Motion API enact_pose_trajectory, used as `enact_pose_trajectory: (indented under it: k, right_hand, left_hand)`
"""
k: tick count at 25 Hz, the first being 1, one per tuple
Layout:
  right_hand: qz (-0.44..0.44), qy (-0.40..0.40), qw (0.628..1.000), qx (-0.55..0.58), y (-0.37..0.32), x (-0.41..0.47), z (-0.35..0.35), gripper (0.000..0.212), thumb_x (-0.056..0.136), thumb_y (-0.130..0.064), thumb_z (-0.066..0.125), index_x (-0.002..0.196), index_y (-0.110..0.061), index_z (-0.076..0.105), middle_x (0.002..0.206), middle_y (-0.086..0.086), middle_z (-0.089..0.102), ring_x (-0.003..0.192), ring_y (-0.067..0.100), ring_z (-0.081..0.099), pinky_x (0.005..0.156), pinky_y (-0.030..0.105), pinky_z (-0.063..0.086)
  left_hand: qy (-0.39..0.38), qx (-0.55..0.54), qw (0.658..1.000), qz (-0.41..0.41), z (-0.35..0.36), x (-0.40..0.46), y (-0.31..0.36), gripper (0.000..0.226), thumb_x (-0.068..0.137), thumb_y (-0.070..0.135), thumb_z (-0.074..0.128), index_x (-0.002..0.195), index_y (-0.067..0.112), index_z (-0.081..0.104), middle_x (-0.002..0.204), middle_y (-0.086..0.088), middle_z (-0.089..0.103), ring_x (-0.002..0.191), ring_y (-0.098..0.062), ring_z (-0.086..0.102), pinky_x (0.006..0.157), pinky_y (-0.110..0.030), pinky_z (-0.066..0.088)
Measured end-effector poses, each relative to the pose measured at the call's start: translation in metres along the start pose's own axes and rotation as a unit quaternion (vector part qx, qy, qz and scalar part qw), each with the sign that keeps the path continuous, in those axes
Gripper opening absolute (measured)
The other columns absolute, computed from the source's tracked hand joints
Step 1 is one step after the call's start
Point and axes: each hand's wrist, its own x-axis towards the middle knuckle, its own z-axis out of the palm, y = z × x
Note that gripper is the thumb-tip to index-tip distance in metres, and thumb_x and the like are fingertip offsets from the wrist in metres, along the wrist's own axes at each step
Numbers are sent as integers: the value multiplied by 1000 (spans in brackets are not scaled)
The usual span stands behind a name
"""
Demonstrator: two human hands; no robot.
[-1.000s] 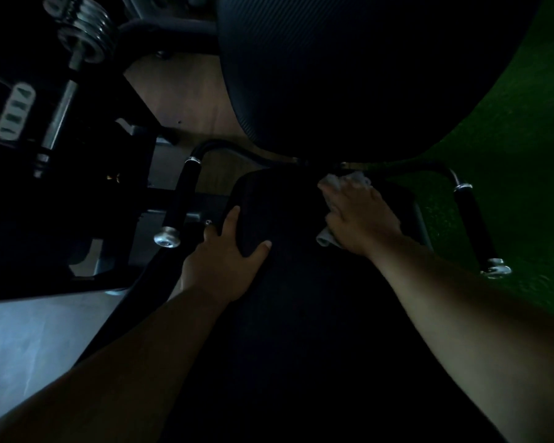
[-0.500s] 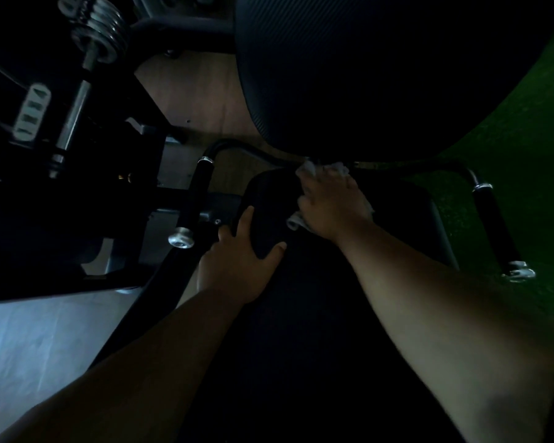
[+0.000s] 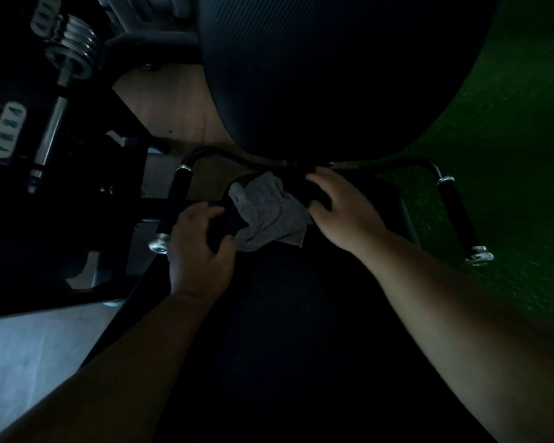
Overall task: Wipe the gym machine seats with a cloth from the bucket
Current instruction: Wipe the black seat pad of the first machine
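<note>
Backrest (image 3: 333, 75): a large dark ribbed pad is seen filling the upper middle of the view, above the seat's far edge.

Seat (image 3: 269, 314): a dark pad is seen running from the near edge of the view up to the handle bar.

Handles (image 3: 454, 212): a black bar with chromed ends is set across the seat's far edge, one grip off each side.

Left hand (image 3: 199, 251): the seat's far left corner is gripped, thumb on top, fingers curled over the edge.

Right hand (image 3: 339, 209): it is held at the seat's far edge with fingers loosely spread. The thumb lies at the cloth's right border; whether the cloth is touched cannot be told.

Cloth (image 3: 269, 212): a grey rag is left bunched on the seat's far left corner, between the two hands.

Weights (image 3: 74, 46): chromed plates on a bar are seen off the far left.

Step in hand, as judged: wiping of the seat's far end, with the cloth being regripped. The next move calls for the cloth to be flattened under the right palm and drawn toward the near edge.
</note>
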Motion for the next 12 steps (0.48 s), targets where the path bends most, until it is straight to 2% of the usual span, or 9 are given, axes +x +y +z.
enact_pose_trajectory:
  k: [1,2,3,5,6,8,10,12]
  right_hand:
    - [41,-7,991,-125,18,-8,-11,56,101,-45,44,154,-32,31,166,-4,16,151,15,15,117,34,24]
    - [74,-26,976,-203,32,-15,-17,59,103,-47,39,157,-27,26,167,2,11,153,22,9,121,40,17]
    - [90,-45,966,-237,42,-22,-18,61,104,-50,32,159,-27,18,168,4,3,154,24,2,123,44,9]
    - [90,-52,963,-247,53,-28,-10,63,104,-54,23,160,-29,5,168,4,-8,153,23,-9,123,44,-2]
    - [79,-44,965,-245,54,-28,-6,64,104,-55,21,160,-29,3,168,3,-9,153,23,-11,123,44,-3]
    - [63,-19,968,-241,57,-26,-2,65,103,-56,22,160,-30,5,168,3,-7,153,22,-10,123,44,-3]
    - [61,3,971,-230,62,-25,-3,64,102,-55,23,159,-31,9,168,1,-3,153,20,-8,123,44,-3]
    - [56,15,974,-219,64,-25,-2,62,102,-54,24,159,-32,12,168,0,0,153,19,-7,123,44,-2]
  left_hand:
    - [-12,67,996,63,6,7,5,48,80,40,56,124,23,59,134,-4,54,122,-22,52,99,-46,46]
    - [-52,145,983,103,17,18,12,52,83,44,54,129,21,57,140,-8,51,128,-26,48,102,-48,43]
    - [-114,224,962,106,31,29,19,61,87,51,49,138,19,50,148,-12,44,137,-30,39,107,-50,38]
    - [-236,322,916,35,64,46,35,79,92,64,35,153,14,28,160,-19,24,148,-37,15,118,-54,18]
    - [-266,333,905,4,80,50,39,85,94,67,30,155,10,18,162,-21,16,150,-38,6,120,-53,9]
    - [-270,340,901,-6,104,50,45,87,96,65,23,156,4,6,163,-24,7,150,-38,-2,120,-50,-1]
    - [-268,330,904,39,121,52,47,83,98,61,19,157,5,1,164,-22,4,151,-34,-2,119,-47,-6]
    - [-303,316,893,106,129,60,45,76,97,62,13,158,18,-2,165,-17,1,152,-29,-4,118,-44,-10]
